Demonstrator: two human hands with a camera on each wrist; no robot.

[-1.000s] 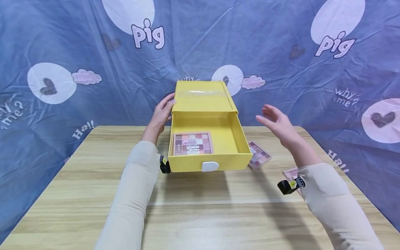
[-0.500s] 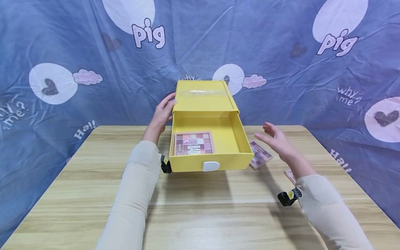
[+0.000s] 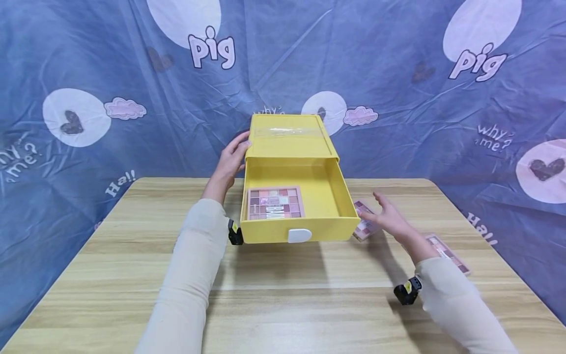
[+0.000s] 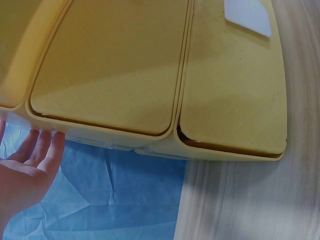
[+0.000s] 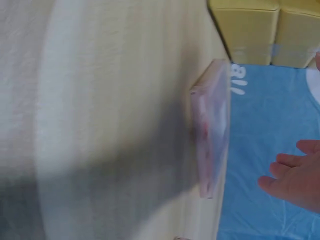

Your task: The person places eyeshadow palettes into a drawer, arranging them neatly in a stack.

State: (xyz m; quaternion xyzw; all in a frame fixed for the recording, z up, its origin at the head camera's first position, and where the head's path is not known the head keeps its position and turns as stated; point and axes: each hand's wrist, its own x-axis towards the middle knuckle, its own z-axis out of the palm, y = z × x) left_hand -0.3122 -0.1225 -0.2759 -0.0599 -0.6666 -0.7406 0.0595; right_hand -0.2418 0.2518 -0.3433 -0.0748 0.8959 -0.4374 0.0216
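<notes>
A yellow drawer cabinet (image 3: 287, 140) stands at the back of the table with its top drawer (image 3: 265, 233) pulled out. An eyeshadow palette (image 3: 275, 202) lies in the drawer's front left corner. My left hand (image 3: 229, 164) rests against the cabinet's left side, and the left wrist view shows its straight fingers (image 4: 51, 152) at the edge. To the right of the drawer, my right hand (image 3: 391, 221) hovers with spread fingers and holds nothing. It partly covers a second eyeshadow palette (image 3: 363, 231) on the table, seen edge-on as a pink case (image 5: 210, 130) in the right wrist view.
A third eyeshadow palette (image 3: 448, 253) lies farther right, partly behind my right forearm. Lower drawers (image 4: 115, 60) sit beneath the pulled-out one, which juts over the wooden table (image 3: 283, 314). A blue printed cloth (image 3: 132, 59) hangs behind the table.
My right hand has come down and slightly toward me, closer to the second palette. My left hand stays at the cabinet's side. The drawer and the palette in it have not moved.
</notes>
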